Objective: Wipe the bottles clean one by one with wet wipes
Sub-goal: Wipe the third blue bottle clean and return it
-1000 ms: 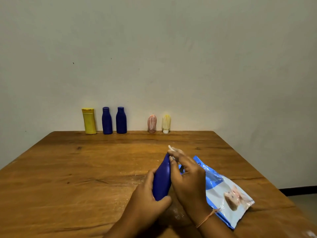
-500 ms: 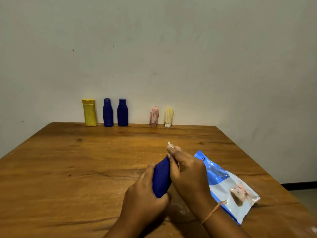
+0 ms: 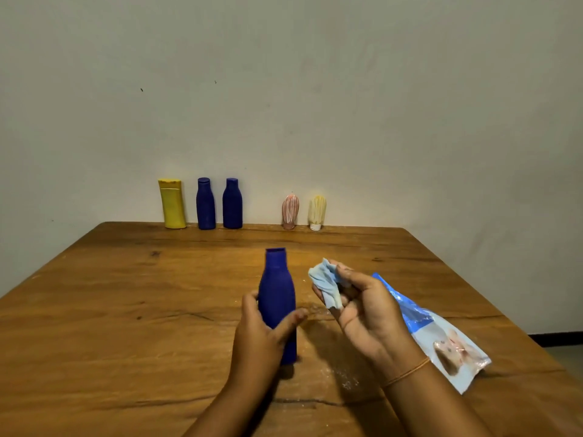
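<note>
A dark blue bottle (image 3: 277, 291) stands upright near the middle of the wooden table (image 3: 126, 310), and my left hand (image 3: 262, 335) grips its lower body from the left. Just to its right, clear of the bottle, my right hand (image 3: 362, 313) holds a crumpled pale blue wet wipe (image 3: 325, 282) in its curled fingers. Along the wall stand a yellow bottle (image 3: 172, 204), two more dark blue bottles (image 3: 205, 204) (image 3: 232, 203), a small pink bottle (image 3: 290, 212) and a small cream bottle (image 3: 317, 212).
A blue and white wet-wipe pack (image 3: 441, 335) lies flat on the table under and to the right of my right wrist. White specks dot the wood in front of the bottle. The table's right edge falls off to the floor.
The blue bottle was tilted and held between both hands; it now stands upright in my left hand alone. My right hand came off it to the right with the wipe.
</note>
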`<state>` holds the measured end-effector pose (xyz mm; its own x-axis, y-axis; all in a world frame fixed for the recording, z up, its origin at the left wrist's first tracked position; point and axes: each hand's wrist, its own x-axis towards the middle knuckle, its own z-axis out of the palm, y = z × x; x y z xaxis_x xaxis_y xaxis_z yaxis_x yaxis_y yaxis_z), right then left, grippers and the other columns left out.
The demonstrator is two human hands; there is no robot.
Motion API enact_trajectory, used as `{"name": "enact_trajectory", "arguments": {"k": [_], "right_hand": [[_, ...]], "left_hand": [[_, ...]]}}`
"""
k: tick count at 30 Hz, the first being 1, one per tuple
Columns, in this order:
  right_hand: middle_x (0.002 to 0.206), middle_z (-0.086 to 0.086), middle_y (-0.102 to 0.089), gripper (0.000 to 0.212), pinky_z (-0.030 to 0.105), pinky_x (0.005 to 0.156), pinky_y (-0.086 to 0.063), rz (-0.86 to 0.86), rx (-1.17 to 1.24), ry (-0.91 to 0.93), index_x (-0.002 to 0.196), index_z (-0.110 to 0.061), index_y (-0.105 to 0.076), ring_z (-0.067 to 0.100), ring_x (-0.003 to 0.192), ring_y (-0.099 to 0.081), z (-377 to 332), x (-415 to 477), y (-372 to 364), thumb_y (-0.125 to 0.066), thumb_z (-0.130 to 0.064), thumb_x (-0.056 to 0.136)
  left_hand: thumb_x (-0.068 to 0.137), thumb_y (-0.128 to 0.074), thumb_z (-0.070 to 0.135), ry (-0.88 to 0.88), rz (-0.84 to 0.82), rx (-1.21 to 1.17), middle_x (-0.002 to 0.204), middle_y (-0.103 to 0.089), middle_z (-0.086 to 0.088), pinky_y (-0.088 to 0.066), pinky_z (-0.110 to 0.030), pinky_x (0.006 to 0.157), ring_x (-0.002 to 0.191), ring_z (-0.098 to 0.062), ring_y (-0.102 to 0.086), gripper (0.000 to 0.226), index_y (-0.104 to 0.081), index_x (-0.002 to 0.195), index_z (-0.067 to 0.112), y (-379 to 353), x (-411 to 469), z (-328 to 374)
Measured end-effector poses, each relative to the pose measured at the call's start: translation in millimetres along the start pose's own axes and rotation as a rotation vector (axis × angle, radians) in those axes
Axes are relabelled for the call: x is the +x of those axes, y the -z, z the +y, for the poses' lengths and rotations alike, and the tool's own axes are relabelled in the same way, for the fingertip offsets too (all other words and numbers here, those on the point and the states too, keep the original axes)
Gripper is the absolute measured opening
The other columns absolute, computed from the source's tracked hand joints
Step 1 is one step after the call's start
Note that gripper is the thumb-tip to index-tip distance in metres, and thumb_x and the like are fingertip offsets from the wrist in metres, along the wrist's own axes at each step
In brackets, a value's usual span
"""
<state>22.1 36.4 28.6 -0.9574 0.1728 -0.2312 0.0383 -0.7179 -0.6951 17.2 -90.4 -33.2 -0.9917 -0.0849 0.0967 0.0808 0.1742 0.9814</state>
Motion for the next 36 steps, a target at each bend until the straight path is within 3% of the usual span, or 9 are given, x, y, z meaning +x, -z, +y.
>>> {"name": "enact_trajectory", "arguments": {"k": [6,10,13,15,19,22,27,32,36], "right_hand": [[0.106,0.024,-0.064,0.02,0.042,0.093,-0.045,0.101,-0.136,0.176,0.093,0.001,-0.065,0.028,0.092,-0.06,24,2,10,-0.047,0.005,0.088],[0.108,-0.002,-0.068,0.028,0.014,0.087,-0.047,0.003,-0.608,0.58,0.094,-0.024,-0.067,-0.007,0.093,-0.062,49,-18,9,-0.054,0.0,0.089],[0.129,-0.01,-0.054,0.034,0.012,0.101,-0.035,-0.227,-0.999,0.922,0.118,-0.02,-0.061,-0.005,0.122,-0.046,78,-21,13,-0.05,-0.01,0.087],[0.137,0.001,-0.046,0.043,0.018,0.108,-0.028,-0.335,-1.229,1.102,0.128,-0.007,-0.052,0.008,0.131,-0.038,92,-12,15,-0.047,-0.011,0.086],[0.144,0.011,-0.037,0.051,0.032,0.11,-0.029,-0.433,-1.517,1.295,0.133,-0.001,-0.043,0.021,0.137,-0.029,99,-7,18,-0.046,-0.009,0.083],[0.145,0.012,-0.036,0.059,0.035,0.109,-0.032,-0.576,-1.74,1.357,0.136,-0.003,-0.037,0.023,0.139,-0.025,100,-12,29,-0.05,-0.012,0.079],[0.135,0.014,-0.049,0.039,0.037,0.106,-0.036,-0.6,-1.819,1.565,0.127,-0.003,-0.052,0.025,0.13,-0.041,75,1,26,-0.041,-0.012,0.091],[0.131,0.022,-0.051,0.057,0.047,0.105,-0.035,-0.451,-1.693,1.513,0.124,0.005,-0.053,0.033,0.125,-0.046,61,6,10,-0.009,-0.023,0.101],[0.134,0.021,-0.048,0.042,0.044,0.11,-0.031,-0.594,-1.76,1.581,0.127,0.004,-0.049,0.031,0.132,-0.038,75,2,24,-0.022,-0.013,0.099]], "left_hand": [[0.074,-0.066,0.03,0.424,0.001,-0.941,0.127,-0.057,-0.021,-0.052,-0.05,0.083,0.113,-0.03,-0.059,0.068,-0.038,0.131,0.006,6,20,-8],[0.076,-0.065,0.028,0.526,-0.053,-1.221,0.12,-0.06,-0.028,-0.057,-0.049,0.076,0.107,-0.036,-0.063,0.057,-0.044,0.125,0.007,13,25,-9],[0.088,-0.057,0.031,0.545,-0.162,-1.289,0.096,-0.069,-0.02,-0.061,-0.038,0.065,0.077,-0.024,-0.072,0.041,-0.053,0.117,0.003,14,25,-9],[0.09,-0.053,0.036,0.585,-0.25,-1.303,0.087,-0.072,-0.015,-0.057,-0.036,0.076,0.073,-0.02,-0.072,0.041,-0.061,0.106,-0.001,13,24,-10],[0.093,-0.048,0.036,0.554,-0.245,-1.284,0.077,-0.072,-0.012,-0.06,-0.034,0.061,0.066,-0.019,-0.072,0.046,-0.071,0.084,-0.002,17,25,-10],[0.093,-0.05,0.034,0.571,-0.225,-1.335,0.074,-0.072,-0.013,-0.059,-0.028,0.053,0.061,-0.018,-0.071,0.038,-0.063,0.093,-0.002,21,28,-10],[0.094,-0.049,0.032,0.595,-0.277,-1.325,0.073,-0.071,-0.012,-0.058,-0.026,0.052,0.061,-0.017,-0.071,0.037,-0.063,0.09,-0.002,19,30,-12],[0.094,-0.049,0.025,0.578,-0.36,-1.388,0.122,-0.063,-0.017,-0.059,-0.032,0.077,0.103,-0.025,-0.067,0.038,-0.057,0.125,0.005,15,25,-17],[0.091,-0.052,0.028,0.61,-0.416,-1.365,0.091,-0.071,-0.014,-0.06,-0.029,0.061,0.076,-0.021,-0.072,0.032,-0.066,0.1,0.0,18,27,-18]]}}
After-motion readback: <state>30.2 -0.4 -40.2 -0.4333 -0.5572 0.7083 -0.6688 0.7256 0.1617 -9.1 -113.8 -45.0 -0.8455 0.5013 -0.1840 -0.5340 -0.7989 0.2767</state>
